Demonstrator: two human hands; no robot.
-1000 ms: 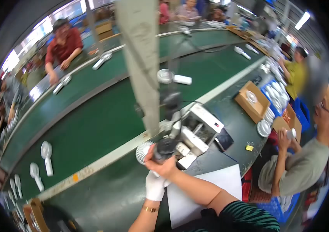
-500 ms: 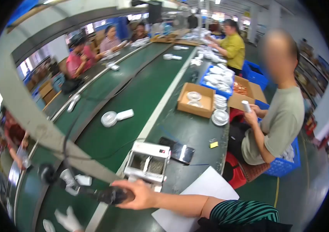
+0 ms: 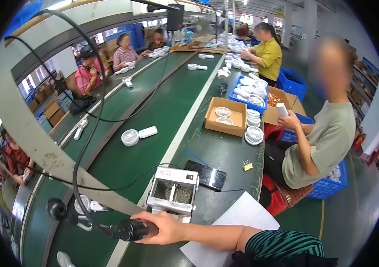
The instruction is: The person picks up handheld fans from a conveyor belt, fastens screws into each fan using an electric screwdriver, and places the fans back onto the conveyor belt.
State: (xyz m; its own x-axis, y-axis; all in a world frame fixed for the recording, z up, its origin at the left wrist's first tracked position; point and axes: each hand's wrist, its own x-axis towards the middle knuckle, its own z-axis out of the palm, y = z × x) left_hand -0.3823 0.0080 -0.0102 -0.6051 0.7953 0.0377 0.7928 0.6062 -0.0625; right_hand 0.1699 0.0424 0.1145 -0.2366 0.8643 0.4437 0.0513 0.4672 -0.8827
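My right hand (image 3: 165,228) is closed around the black body of a corded electric screwdriver (image 3: 131,230), which points left past the bench edge. Its cable (image 3: 79,169) loops up from the tool's far end. Just above the hand stands a metal screw feeder (image 3: 174,191) holding many small screws. A black phone (image 3: 207,175) lies beside the feeder, and a white sheet (image 3: 247,213) lies under my forearm. On the belt beyond the tool rests a white handheld fan (image 3: 82,204), partly hidden by a bracket. My left hand is outside the view.
A green conveyor (image 3: 171,102) runs along the bench with several white fans, including one (image 3: 130,137) mid-belt. A cardboard box (image 3: 226,127) with round grilles, stacked grilles (image 3: 254,135) and a yellow clip (image 3: 247,165) sit right. A co-worker (image 3: 323,138) holds a white handle. A metal post (image 3: 51,153) crosses left.
A white-gloved hand at the lower left has gone from view. The screwdriver has shifted slightly and its cable hangs differently. My right hand keeps its grip.
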